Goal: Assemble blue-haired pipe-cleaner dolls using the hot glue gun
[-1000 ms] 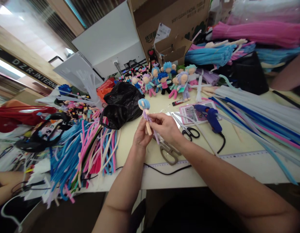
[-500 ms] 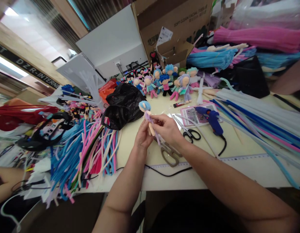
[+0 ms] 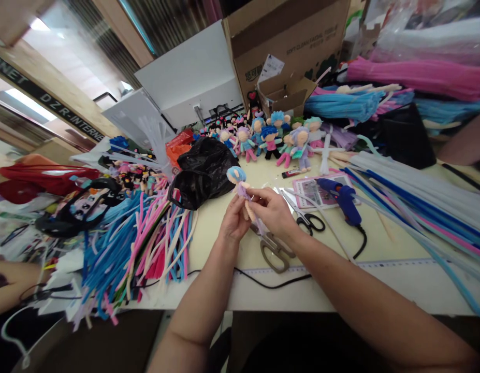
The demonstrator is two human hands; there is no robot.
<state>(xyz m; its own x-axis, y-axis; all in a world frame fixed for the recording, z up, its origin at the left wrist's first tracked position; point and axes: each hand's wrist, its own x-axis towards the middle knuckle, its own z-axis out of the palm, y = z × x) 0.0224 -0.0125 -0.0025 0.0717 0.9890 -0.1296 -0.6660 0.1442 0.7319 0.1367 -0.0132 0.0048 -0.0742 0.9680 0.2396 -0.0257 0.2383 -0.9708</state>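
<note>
A small doll (image 3: 237,176) with blue hair, a lilac body and beige legs is held over the table, its head tilted to the left. My left hand (image 3: 235,217) grips its body from below and the left. The fingers of my right hand (image 3: 271,210) pinch the doll's lilac body from the right, and a lilac strip hangs below them. Beige-handled scissors (image 3: 276,254) lie just under my right hand. Black-handled scissors (image 3: 310,223) rest to its right, near a blue glue gun (image 3: 343,199).
Finished dolls (image 3: 271,140) stand in rows at the back, before a cardboard box (image 3: 290,46). A black bag (image 3: 203,173) and bundled colored stems (image 3: 115,248) are on the left. More stems (image 3: 426,191) lie right. Another person's arm (image 3: 14,285) shows far left.
The view has shifted slightly, so the scene sits a little lower and to the right. Both hands still hold the doll, its legs now turned slightly and more visible.
</note>
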